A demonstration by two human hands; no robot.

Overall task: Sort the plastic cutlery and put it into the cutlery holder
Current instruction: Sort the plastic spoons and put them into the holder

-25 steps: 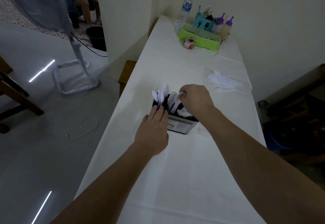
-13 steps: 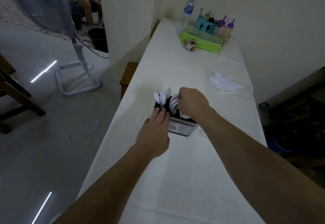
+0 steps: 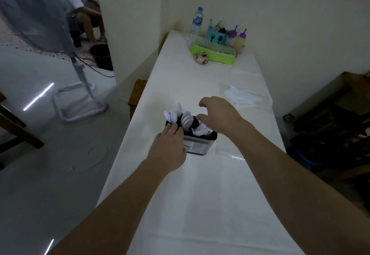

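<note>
Cutlery holder [image 3: 197, 144] mid-bench [image 3: 200, 204], white spoons [image 3: 180, 115] upright inside. Left hand [image 3: 170, 146] flat against holder wall, steadying. Right hand [image 3: 219, 114] loosely spread above, empty. Advised: keep holder braced; fetch loose cutlery [image 3: 243, 96] far right.

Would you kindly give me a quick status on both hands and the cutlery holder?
Left hand steadying cutlery holder. Right hand open above it, empty. White spoons upright inside. More cutlery lying far right, nothing blocking.

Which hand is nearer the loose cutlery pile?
Right. The right hand hovers above the holder, short of the pile; the left hand rests on the holder's near-left side.
</note>
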